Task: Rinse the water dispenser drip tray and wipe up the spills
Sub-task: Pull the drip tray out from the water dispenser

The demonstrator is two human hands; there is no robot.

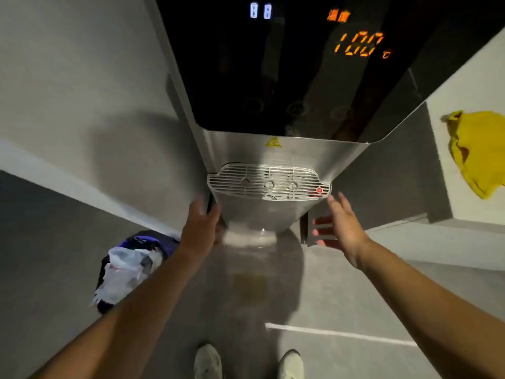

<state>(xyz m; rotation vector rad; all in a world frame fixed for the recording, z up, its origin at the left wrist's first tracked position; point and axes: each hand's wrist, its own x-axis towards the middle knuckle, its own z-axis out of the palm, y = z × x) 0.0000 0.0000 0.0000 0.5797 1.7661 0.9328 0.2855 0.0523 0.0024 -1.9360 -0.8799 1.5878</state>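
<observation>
A tall steel water dispenser [273, 154] with a black glass front stands before me, its display reading 100 C. Its grey slatted drip tray [269, 181] sits in place on the front, with a red float at its right end. My left hand [200, 222] is at the tray's lower left side, fingers spread and close to the dispenser body; whether it touches is unclear. My right hand [341, 225] hovers open just below and right of the tray's right end, holding nothing. A yellow cloth [475, 154] lies on a white surface at the right.
A dark bin lined with a white plastic bag [131, 263] stands on the floor at the left, near the wall. The grey floor [273, 285] in front of the dispenser looks wet and shiny. My two shoes [248, 362] are at the bottom.
</observation>
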